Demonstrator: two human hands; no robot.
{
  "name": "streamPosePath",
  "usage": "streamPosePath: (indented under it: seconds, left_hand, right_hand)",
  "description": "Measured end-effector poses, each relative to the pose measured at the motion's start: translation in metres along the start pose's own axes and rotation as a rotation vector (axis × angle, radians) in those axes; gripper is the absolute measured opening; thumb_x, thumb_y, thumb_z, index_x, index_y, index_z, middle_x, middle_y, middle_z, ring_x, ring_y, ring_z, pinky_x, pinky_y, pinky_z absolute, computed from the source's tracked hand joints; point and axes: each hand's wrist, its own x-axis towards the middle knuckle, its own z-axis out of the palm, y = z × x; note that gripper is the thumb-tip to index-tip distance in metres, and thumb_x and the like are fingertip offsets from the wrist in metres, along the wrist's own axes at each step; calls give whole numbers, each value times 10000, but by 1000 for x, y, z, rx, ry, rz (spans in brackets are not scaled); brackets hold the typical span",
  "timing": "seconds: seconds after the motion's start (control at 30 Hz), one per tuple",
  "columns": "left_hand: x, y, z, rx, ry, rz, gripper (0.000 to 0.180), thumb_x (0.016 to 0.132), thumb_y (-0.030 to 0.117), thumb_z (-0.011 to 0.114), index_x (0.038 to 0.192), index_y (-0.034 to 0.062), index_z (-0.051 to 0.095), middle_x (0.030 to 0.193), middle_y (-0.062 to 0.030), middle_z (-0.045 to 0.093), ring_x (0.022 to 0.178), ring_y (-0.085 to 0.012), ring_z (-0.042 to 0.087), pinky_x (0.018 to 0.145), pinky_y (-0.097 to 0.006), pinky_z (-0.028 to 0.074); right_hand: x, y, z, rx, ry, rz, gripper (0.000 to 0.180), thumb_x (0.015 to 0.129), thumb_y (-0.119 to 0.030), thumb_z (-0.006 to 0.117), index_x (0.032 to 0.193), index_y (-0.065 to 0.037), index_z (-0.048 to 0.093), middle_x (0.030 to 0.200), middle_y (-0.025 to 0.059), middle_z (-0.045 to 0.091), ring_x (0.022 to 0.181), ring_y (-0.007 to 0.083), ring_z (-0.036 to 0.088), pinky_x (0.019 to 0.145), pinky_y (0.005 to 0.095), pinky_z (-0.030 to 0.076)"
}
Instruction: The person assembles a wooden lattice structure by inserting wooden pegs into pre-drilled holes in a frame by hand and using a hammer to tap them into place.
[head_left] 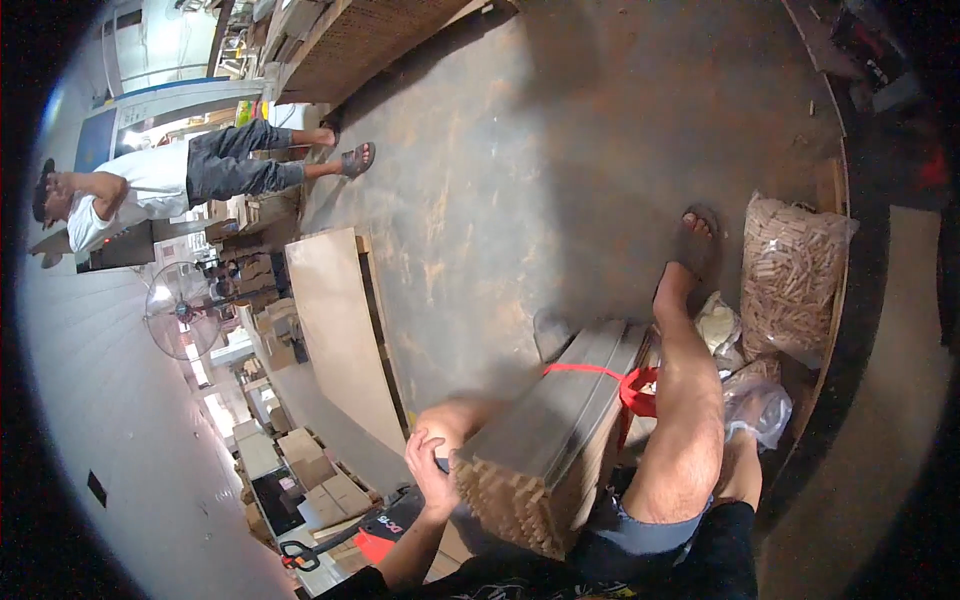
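Left hand (pixel 432 480), head view: I find it against the left knee (pixel 445 424), fingers parted and bent, just beside the near end of a bundle of wooden strips (pixel 545 430); I cannot tell whether it touches the wood. The bundle lies lengthwise between the legs, its pale cut ends facing the wearer, with a red strap (pixel 590 369) across its far part. I trace the right forearm (pixel 741 475) behind the right leg (pixel 690 420) to a clear plastic bag (pixel 765 412); the right hand is hidden there, and I cannot tell its state. Beyond it stands a large bag of wooden dowels (pixel 795 275). To the left I note a long pale panel (pixel 338 325), a fan (pixel 183 311) and another person (pixel 150 180) in a white shirt, standing.
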Motion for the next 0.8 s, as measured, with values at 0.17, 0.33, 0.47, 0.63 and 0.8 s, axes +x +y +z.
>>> streamPosePath:
  seconds: [0.17, 0.33, 0.47, 0.63, 0.8]
  left_hand:
    - [2, 3, -2, 13, 16, -25, 365, 793, 173, 751, 1110, 91, 590, 1342, -171, 492, 1305, -406, 413, 1105, -509, 315]
    - [-5, -15, -1, 77, 33, 58, 391, 745, 88, 750, 1104, 109, 596, 1344, -162, 498, 1306, -404, 417, 1105, -518, 312]
    - [-8, -5, -2, 59, 92, 77, 365, 783, 141, 737, 1116, 107, 593, 1356, -163, 501, 1308, -418, 406, 1099, -531, 311]
    - [-19, -8, -4, -82, 166, 78, 342, 819, 204, 725, 1119, 100, 598, 1360, -163, 497, 1302, -416, 412, 1091, -536, 319]
    - [-31, -18, -5, -119, 134, 4, 332, 820, 241, 711, 1116, 144, 599, 1364, -124, 489, 1343, -380, 382, 1099, -529, 311]
  right_hand:
    - [-48, -87, 29, -414, 125, -264, 569, 1048, -406, 298, 1441, -28, 461, 1461, 155, 507, 1335, 288, 469, 1084, 377, 379]
    - [-95, -71, 1, -186, 369, -129, 620, 1024, -489, 335, 1434, -46, 477, 1428, 171, 527, 1324, 289, 483, 1080, 394, 382]
    - [-143, 80, -143, -268, 538, -90, 580, 1003, -457, 398, 1375, -29, 516, 1329, 191, 576, 1222, 321, 538, 1012, 419, 428]
    - [-168, 198, -243, -493, 638, -124, 530, 977, -418, 477, 1301, -8, 566, 1206, 216, 637, 1095, 360, 607, 926, 450, 484]
    - [-166, 218, -275, -871, 655, -256, 500, 959, -405, 536, 1199, 26, 616, 1105, 255, 681, 967, 409, 665, 842, 516, 528]
